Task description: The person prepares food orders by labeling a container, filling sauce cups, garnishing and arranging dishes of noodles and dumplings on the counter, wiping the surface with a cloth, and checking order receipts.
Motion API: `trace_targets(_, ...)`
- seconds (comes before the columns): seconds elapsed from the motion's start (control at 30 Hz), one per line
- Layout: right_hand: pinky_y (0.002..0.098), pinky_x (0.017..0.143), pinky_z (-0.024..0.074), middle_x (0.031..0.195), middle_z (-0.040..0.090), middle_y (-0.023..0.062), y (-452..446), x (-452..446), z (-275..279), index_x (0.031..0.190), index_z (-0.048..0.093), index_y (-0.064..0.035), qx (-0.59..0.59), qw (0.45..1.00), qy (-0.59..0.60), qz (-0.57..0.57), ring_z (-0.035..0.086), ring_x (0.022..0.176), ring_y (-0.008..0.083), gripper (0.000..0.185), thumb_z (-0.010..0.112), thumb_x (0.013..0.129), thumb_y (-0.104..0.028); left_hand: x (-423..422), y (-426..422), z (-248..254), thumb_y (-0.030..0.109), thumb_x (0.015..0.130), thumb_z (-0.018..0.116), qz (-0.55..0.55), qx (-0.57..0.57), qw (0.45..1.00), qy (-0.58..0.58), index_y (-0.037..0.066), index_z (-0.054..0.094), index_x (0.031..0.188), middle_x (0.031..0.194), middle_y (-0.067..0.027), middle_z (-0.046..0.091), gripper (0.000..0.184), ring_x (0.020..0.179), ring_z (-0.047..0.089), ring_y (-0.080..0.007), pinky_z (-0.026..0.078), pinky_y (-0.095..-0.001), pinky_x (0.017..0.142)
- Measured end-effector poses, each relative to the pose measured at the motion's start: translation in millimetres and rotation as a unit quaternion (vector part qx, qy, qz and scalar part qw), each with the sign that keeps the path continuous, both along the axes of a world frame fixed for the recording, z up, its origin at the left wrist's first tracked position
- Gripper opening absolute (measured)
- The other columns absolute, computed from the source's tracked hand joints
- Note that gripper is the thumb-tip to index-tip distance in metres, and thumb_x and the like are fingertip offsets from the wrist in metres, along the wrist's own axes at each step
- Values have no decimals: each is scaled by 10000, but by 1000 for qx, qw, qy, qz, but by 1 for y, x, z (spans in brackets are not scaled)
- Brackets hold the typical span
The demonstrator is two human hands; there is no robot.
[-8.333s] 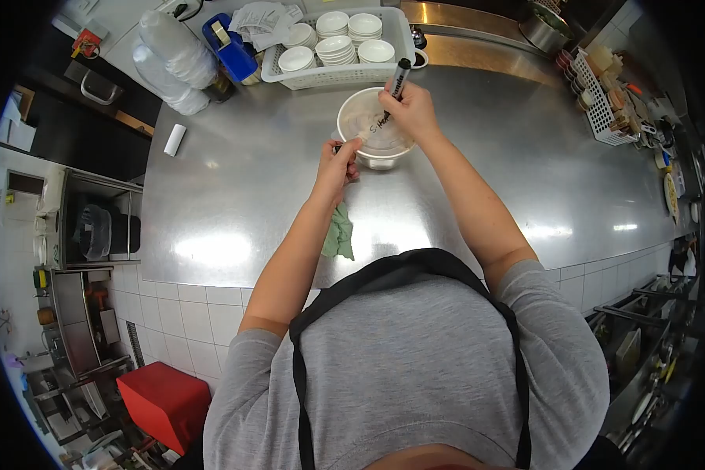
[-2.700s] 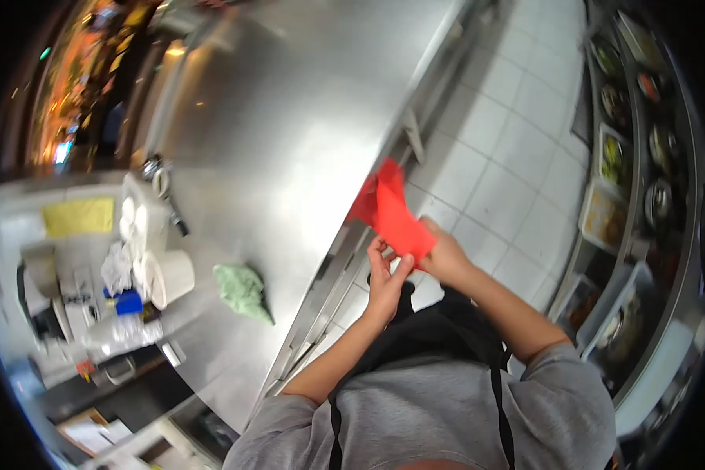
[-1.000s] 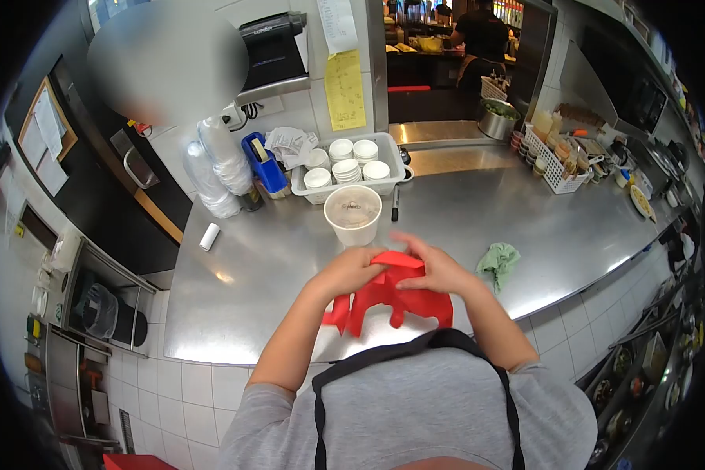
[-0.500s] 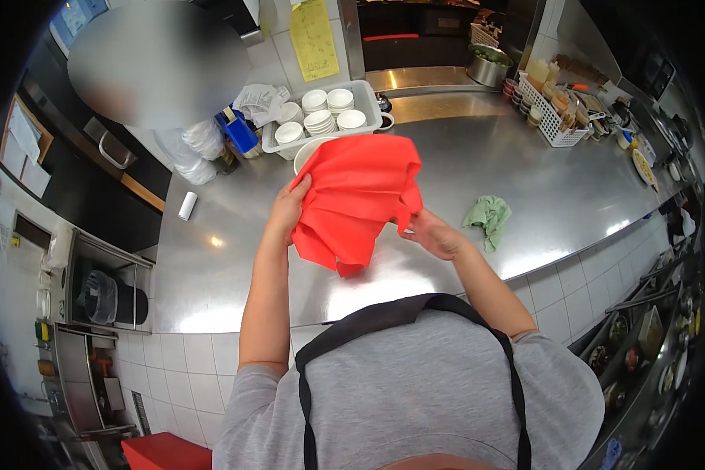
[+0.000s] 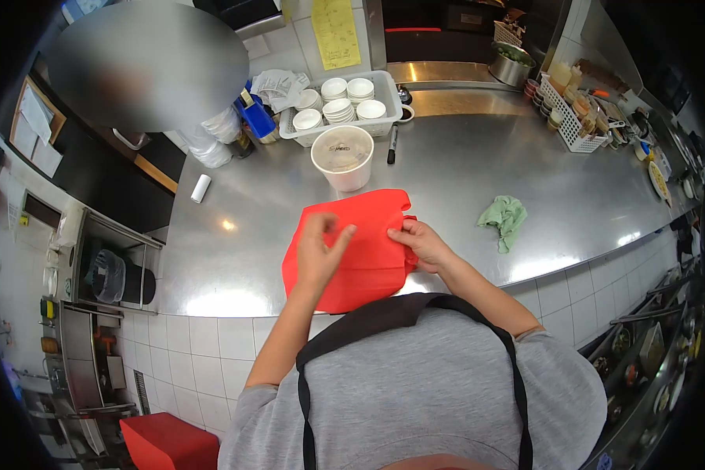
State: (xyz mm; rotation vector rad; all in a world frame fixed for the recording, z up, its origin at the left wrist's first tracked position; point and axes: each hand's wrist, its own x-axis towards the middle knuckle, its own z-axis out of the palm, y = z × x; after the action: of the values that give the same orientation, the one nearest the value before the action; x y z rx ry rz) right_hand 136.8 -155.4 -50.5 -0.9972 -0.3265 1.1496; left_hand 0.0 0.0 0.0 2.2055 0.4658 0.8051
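red bag (image 5: 364, 274) | 1 tub (image 5: 342, 164) just beyond | marker (image 5: 392, 146), cloth (image 5: 504, 223) at right

Bag (image 5: 356, 270) right before me, and at its twelve o'clock a tub (image 5: 342, 163) on the table (image 5: 446, 172), crate (image 5: 388, 125) of stacked dishes (image 5: 338, 110) behind; marker (image 5: 392, 146) at one, basket (image 5: 578, 139) of bottles (image 5: 560, 77) at two, rag (image 5: 504, 222) at three.
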Motion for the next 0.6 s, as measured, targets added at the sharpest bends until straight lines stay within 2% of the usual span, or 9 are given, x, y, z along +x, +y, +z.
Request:
trace_targets(0.07, 275, 829, 470, 991, 614, 70, 1, -10, 9, 1050, 551, -20, -3, 1000, -10, 11, 588, 913, 137, 239, 585, 846, -139, 1, -16, -13, 215, 785, 665, -101, -230, 966, 67, 17, 532, 758, 678, -17, 509, 240, 628, 459, -115, 378, -240, 562)
trace_targets(0.1, 276, 823, 474, 984, 615, 66, 2, -9, 16, 1042, 552, -27, -15, 999, -33, 19, 589, 909, 136, 231, 593, 840, -131, 7, -25, -18, 215, 785, 665, -104, -232, 966, 52, 17, 532, 758, 678, -17, 509, 240, 628, 459, -115, 378, -240, 562)
trace_targets(0.23, 299, 823, 470, 1091, 570, 55, 4, -18, 25, 1141, 493, -83, 4, 991, 123, 46, 572, 958, 141, 327, 581, 855, -216, 8, -29, -17, 174, 800, 640, -145, -110, 981, 67, 22, 505, 705, 615, -30, 446, 224, 576, 413, -107, 365, -223, 533)
trace_targets(0.27, 299, 823, 470, 1091, 570, 55, 2, -14, 23, 1141, 493, -83, 9, 992, 116, 44, 572, 958, 141, 327, 581, 855, -216, 8, -26, -17, 177, 810, 628, -156, -73, 983, 66, 23, 501, 702, 616, -40, 434, 226, 577, 405, -112, 371, -228, 537)
trace_targets(0.33, 329, 863, 449, 1134, 545, 59, -4, -2, 16, 1177, 463, -81, 55, 993, 101, -10, 558, 992, 153, 363, 545, 873, -262, 2, -6, -21, 184, 822, 585, -110, -18, 992, 52, 8, 487, 725, 643, -119, 496, 223, 574, 476, -242, 401, -302, 558)
trace_targets(0.4, 332, 871, 440, 1096, 560, 56, -15, 17, 38, 1158, 474, -82, 98, 990, 79, -68, 561, 973, 159, 325, 511, 887, -257, -15, 22, -49, 165, 823, 534, 26, -50, 996, 72, 2, 507, 772, 676, -163, 528, 172, 639, 545, -322, 421, -390, 597)
trace_targets(0.5, 297, 805, 465, 1012, 575, 46, -24, 33, 54, 1071, 497, -76, 81, 988, 51, -122, 572, 914, 148, 244, 518, 881, -228, -27, 67, -56, 158, 809, 532, 75, 20, 992, 96, 21, 520, 801, 689, -147, 542, 138, 656, 544, -336, 442, -396, 629)
trace_targets(0.57, 277, 761, 480, 942, 588, 40, -22, 33, 51, 1004, 512, -70, 50, 986, 45, -153, 582, 871, 139, 189, 536, 871, -203, -31, 69, -54, 116, 776, 550, 94, 84, 973, 193, 45, 519, 858, 794, -135, 550, 112, 726, 535, -331, 442, -386, 670)
trace_targets(0.6, 258, 708, 478, 864, 583, 31, -18, 34, 42, 936, 502, -67, 19, 985, -88, -148, 585, 817, 129, 155, 566, 853, -182, -29, 63, -49, 109, 716, 603, 67, 75, 984, 149, 64, 497, 949, 991, -141, 524, 261, 898, 514, -330, 421, -388, 766)
